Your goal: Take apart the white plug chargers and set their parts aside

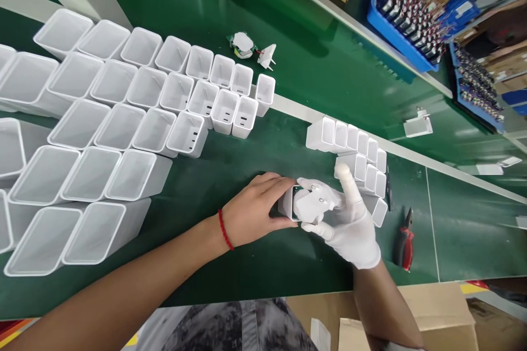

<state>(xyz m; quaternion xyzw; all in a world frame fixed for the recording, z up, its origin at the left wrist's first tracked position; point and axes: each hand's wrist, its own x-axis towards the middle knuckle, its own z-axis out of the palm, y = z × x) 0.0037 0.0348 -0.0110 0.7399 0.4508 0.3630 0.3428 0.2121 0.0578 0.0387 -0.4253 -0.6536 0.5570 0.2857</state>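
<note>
My left hand (253, 208), bare with a red cord at the wrist, grips a white plastic housing (285, 205) lying on its side, its mouth toward the right. A bit of green circuit board shows at that opening. In a white glove, my right hand (352, 230) pinches a white plug cap (308, 206) with two metal pins against the open end. The gloved thumb and fingers lie around the cap, and one finger sticks up. How deep the cap sits in the housing cannot be made out.
Rows of open white housings (142, 130) fill the left side. A smaller group of housings (340, 137) stands just beyond my right hand. Red-handled pliers (405, 244) lie at right. A circuit board (242, 45) wired to a plug piece (267, 57) lies behind. Blue trays (397, 38) hold several parts.
</note>
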